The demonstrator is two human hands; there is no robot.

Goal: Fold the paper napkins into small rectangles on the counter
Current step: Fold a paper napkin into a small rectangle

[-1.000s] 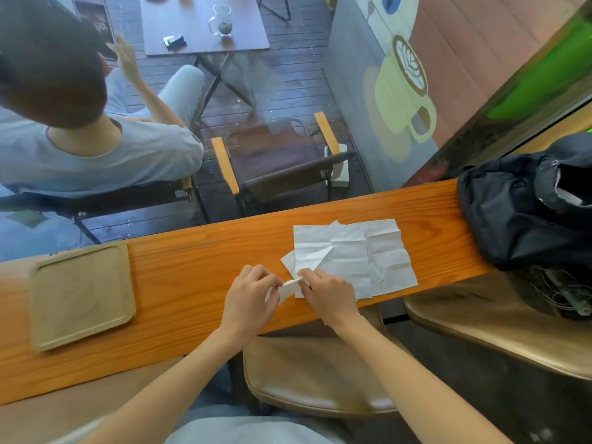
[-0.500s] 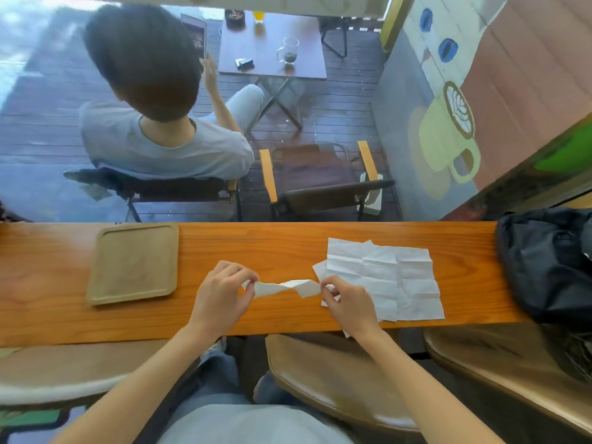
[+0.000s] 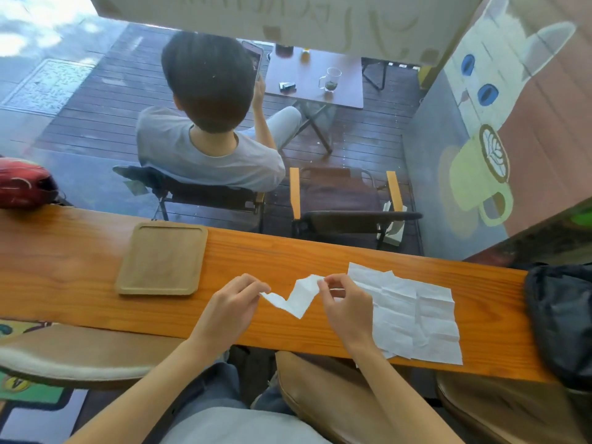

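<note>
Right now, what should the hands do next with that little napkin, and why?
Probably lay the napkin flat on the counter. The left hand and right hand each pinch an end, and it hangs crumpled between them, not yet a rectangle.

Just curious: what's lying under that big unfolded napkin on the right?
More napkins: their edges stick out from under the top napkin at its near and far left corners. All rest on the counter. How many is hidden.

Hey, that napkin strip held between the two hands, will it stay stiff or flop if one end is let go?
Likely floppy: the napkin strip sags in a V between the left hand and right hand. Probably very light and easily torn, being thin creased paper.
</note>
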